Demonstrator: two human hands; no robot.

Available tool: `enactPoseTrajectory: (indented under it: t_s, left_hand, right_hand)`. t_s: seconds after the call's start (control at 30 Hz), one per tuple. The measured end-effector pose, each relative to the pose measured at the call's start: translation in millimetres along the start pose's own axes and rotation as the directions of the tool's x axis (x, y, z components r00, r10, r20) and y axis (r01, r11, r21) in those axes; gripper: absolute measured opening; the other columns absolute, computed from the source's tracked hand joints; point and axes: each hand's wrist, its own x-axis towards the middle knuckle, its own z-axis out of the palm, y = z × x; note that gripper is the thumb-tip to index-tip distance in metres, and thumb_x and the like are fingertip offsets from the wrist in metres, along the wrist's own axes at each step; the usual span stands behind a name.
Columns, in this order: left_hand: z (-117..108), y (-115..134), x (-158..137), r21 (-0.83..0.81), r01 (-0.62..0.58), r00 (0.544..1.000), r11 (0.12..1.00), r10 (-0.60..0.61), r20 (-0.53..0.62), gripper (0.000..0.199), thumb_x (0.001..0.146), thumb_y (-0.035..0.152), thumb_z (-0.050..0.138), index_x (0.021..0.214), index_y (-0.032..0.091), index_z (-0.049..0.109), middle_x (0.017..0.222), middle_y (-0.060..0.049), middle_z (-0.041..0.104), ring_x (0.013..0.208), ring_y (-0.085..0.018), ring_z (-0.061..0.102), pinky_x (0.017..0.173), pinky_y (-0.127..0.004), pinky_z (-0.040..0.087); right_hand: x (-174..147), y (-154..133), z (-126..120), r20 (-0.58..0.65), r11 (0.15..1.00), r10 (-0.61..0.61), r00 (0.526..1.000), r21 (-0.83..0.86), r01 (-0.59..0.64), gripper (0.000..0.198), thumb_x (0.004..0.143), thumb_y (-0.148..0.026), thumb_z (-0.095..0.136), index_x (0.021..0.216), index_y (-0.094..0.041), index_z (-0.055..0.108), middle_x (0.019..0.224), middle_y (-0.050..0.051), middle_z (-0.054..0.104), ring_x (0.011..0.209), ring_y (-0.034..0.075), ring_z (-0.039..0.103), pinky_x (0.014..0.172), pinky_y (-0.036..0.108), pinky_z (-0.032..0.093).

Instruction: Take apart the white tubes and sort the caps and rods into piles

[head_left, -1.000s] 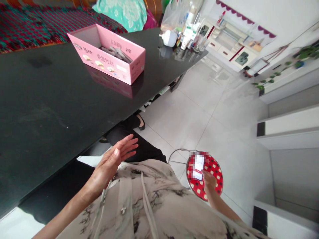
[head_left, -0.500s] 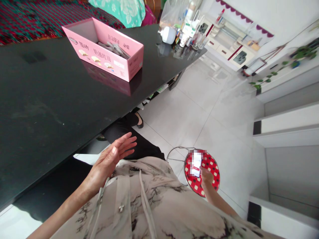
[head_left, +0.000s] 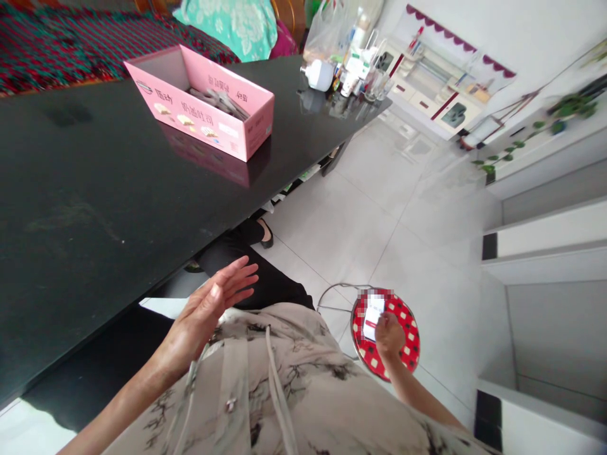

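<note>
My left hand [head_left: 215, 294] is held above my lap beside the dark table's edge. Its fingers are stretched out and slightly apart, with nothing in it. My right hand [head_left: 390, 335] is over the right side of a lit phone [head_left: 373, 314], fingers curled and one fingertip at the screen. Whether that fingertip touches the glass I cannot tell. The phone lies on a round stool [head_left: 408, 354] with a red seat patterned in white and black squares. Part of the phone's surroundings is blurred by pixels.
A pink open box [head_left: 258, 126] with greyish long items inside stands on the glossy black table [head_left: 95, 170]. Bottles, glasses, a white bulb [head_left: 318, 74] and a plastic bag [head_left: 327, 31] crowd its far end. White cabinets and shelves [head_left: 545, 259] line the right.
My right hand has shifted slightly up and left over the phone's edge. My left hand stays nearly still, outstretched. The view has tilted a little.
</note>
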Motion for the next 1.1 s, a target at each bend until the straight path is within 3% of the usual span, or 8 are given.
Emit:
enactPoseTrajectory:
  t_s: [0.1,0.2,0.27,0.4,0.57,0.73,0.9,1.1]
  left_hand:
    - [0.4,6.7,-1.1,0.017,-0.018,1.0,1.0,0.019,-0.02,0.063,0.084,0.058,0.056,0.137,0.023,0.052,0.139,-0.013,0.053,0.127,-0.037,0.047,0.105,-0.054,0.038]
    - [1.2,13.5,-2.0,0.026,-0.051,0.998,0.998,0.052,-0.024,0.06,0.087,0.055,0.052,0.138,0.022,0.051,0.139,-0.013,0.053,0.127,-0.036,0.047,0.106,-0.054,0.038]
    - [1.6,17.0,-2.6,0.03,-0.069,0.997,0.997,0.07,-0.028,0.059,0.089,0.054,0.051,0.139,0.021,0.05,0.138,-0.013,0.054,0.128,-0.036,0.047,0.106,-0.054,0.037]
    - [1.5,20.3,-3.9,0.03,-0.074,0.995,0.997,0.076,-0.058,0.058,0.089,0.052,0.051,0.138,0.02,0.051,0.137,-0.013,0.055,0.127,-0.037,0.048,0.106,-0.054,0.037]
    - [0.2,17.9,-5.2,0.012,-0.091,0.994,0.996,0.092,-0.051,0.053,0.094,0.048,0.043,0.138,0.017,0.05,0.135,-0.014,0.056,0.126,-0.036,0.049,0.108,-0.053,0.035]
    - [-3.9,11.9,-4.6,-0.006,-0.087,0.996,0.996,0.087,-0.01,0.055,0.095,0.048,0.041,0.138,0.016,0.049,0.135,-0.015,0.056,0.122,-0.036,0.052,0.106,-0.052,0.037]
    - [-9.2,8.0,-1.7,-0.011,-0.113,0.993,0.994,0.113,0.023,0.057,0.093,0.05,0.045,0.138,0.015,0.046,0.136,-0.018,0.054,0.123,-0.037,0.051,0.105,-0.055,0.037]
    - [-10.7,7.3,1.1,0.012,-0.126,0.991,0.992,0.126,0.046,0.056,0.094,0.049,0.042,0.139,0.015,0.046,0.136,-0.018,0.053,0.124,-0.036,0.05,0.105,-0.055,0.037]
  right_hand:
    - [-17.7,-71.1,-8.4,0.062,0.907,-0.336,0.94,0.291,0.305,0.031,0.085,-0.026,0.04,0.092,-0.016,0.069,0.084,0.006,0.07,0.077,0.018,0.063,0.072,0.027,0.046]
    - [-39.9,-158.9,-26.3,0.065,0.608,-0.635,0.77,0.657,0.446,0.028,0.085,-0.028,0.044,0.09,-0.016,0.068,0.068,0.002,0.065,0.061,0.014,0.057,0.062,0.024,0.044]
    - [-56.0,-210.2,-41.7,0.08,0.436,-0.795,0.601,0.764,0.476,0.025,0.086,-0.029,0.048,0.092,-0.016,0.069,0.06,-0.002,0.06,0.054,0.011,0.052,0.057,0.022,0.04]
    - [-87.3,-271.2,-66.2,0.075,0.27,-0.927,0.368,0.813,0.516,0.022,0.088,-0.032,0.052,0.094,-0.02,0.07,0.065,-0.003,0.062,0.053,0.009,0.048,0.056,0.02,0.037]
    - [-115.7,-287.3,-72.2,0.131,0.219,-0.972,0.193,0.792,0.57,0.026,0.089,-0.041,0.054,0.092,-0.02,0.07,0.06,-0.007,0.056,0.055,0.005,0.048,0.058,0.017,0.032]
    - [-125.9,-285.8,-69.8,0.156,0.195,-0.98,0.12,0.692,0.695,0.044,0.095,-0.048,0.039,0.089,-0.017,0.069,0.062,-0.009,0.054,0.057,0.003,0.048,0.064,0.016,0.03]
    - [-126.3,-287.1,-72.1,0.206,0.212,-0.973,0.1,0.646,0.734,0.018,0.09,-0.037,0.057,0.09,-0.023,0.068,0.066,-0.007,0.062,0.061,0.007,0.054,0.06,0.017,0.033]
    - [-127.5,-287.7,-71.8,0.225,0.219,-0.97,0.096,0.626,0.748,0.018,0.091,-0.036,0.056,0.093,-0.024,0.068,0.069,-0.007,0.064,0.065,0.009,0.057,0.063,0.019,0.037]
